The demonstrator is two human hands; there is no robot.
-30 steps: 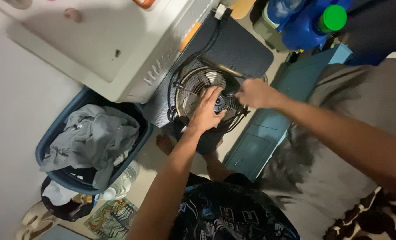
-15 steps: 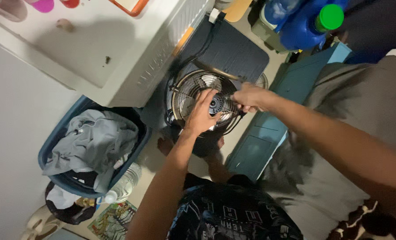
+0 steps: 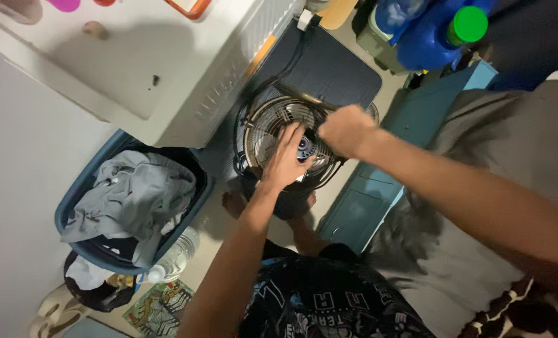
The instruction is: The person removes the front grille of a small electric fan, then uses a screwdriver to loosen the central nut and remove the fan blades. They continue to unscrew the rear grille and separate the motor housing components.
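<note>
Right hand (image 3: pixel 345 130) now higher over fan (image 3: pixel 273 128); grille face-up.

both arms are bare from the wrist up as far as the view shows, with no watch, ring or band on the left hand (image 3: pixel 286 161) or the right hand (image 3: pixel 346 130). below the round wire fan guard (image 3: pixel 268 128), the person wears a dark garment (image 3: pixel 329 303) printed with pale blue and white graphics and block letters, its cloth creased and loose
</note>
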